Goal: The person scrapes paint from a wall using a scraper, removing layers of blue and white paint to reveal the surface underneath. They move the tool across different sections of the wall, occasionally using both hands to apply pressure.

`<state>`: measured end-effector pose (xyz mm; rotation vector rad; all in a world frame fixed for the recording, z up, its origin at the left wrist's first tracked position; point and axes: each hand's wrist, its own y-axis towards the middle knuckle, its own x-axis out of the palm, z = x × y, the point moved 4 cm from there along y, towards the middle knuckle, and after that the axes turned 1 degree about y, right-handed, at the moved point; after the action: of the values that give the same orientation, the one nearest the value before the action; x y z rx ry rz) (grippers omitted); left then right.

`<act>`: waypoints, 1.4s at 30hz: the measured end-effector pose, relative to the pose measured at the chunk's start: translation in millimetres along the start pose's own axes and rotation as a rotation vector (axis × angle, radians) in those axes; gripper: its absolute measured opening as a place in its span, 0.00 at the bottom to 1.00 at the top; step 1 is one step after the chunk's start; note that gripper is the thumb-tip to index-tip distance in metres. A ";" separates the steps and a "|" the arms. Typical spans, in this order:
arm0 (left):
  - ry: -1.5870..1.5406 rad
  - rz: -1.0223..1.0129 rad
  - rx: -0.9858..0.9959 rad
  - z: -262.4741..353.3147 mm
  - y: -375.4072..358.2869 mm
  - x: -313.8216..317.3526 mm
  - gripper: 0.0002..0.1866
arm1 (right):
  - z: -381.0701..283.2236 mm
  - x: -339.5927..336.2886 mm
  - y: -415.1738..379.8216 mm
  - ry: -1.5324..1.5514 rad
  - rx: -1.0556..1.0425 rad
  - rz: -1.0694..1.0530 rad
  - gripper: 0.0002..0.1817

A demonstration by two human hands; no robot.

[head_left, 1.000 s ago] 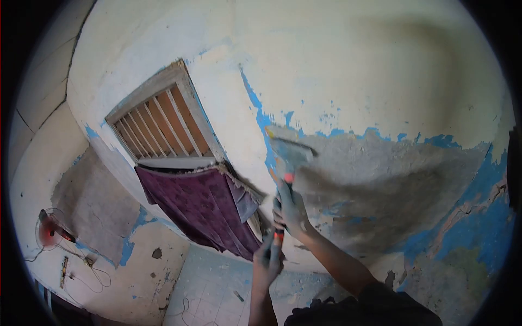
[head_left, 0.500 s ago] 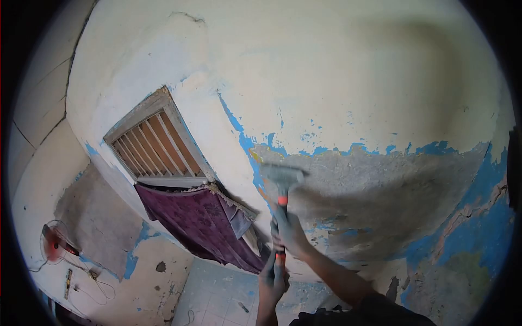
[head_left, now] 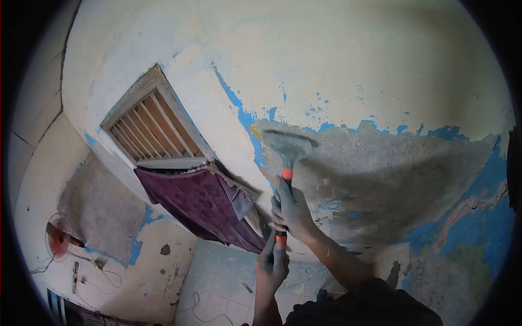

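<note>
Both hands grip one long-handled scraper with a wide blade and a black-and-red handle. My right hand is wrapped round the handle below its upper red band. Lower down, at the handle's end, my left hand is closed round the grip near another red band. The blade lies over the bare grey patch of the wall, just under its ragged upper edge, and is slightly blurred. Along that edge, blue paint shows beneath the cream paint.
Left of the scraper is a slatted window with a purple cloth hanging below it. A red fan is on the far-left wall, with cables near it. Pale tiles cover the floor below.
The scraper blade and both hands have moved up the wall, bringing the blade closer to the grey patch's upper edge. The view has tilted slightly downward. Both hands keep their hold.
</note>
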<state>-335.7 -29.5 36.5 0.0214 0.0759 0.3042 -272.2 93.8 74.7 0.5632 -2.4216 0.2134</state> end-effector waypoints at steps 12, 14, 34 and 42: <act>0.025 -0.013 0.042 8.3 4.2 14.7 0.24 | -18.2 -4.7 -5.7 -0.039 0.002 0.033 0.25; 0.038 -0.011 0.048 22.4 11.7 3.4 0.24 | -28.5 11.3 -0.5 0.035 -0.063 -0.009 0.25; 0.012 -0.089 -0.050 -11.0 -10.1 26.4 0.24 | -11.3 -29.0 -21.1 -0.057 0.030 0.117 0.25; -0.051 -0.117 -0.019 -11.3 -10.3 40.1 0.25 | -16.5 -38.5 -22.4 -0.092 0.016 0.102 0.25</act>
<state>-295.4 -27.2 22.0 0.0056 0.0239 0.1876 -226.0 91.7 64.1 0.4660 -2.5424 0.2558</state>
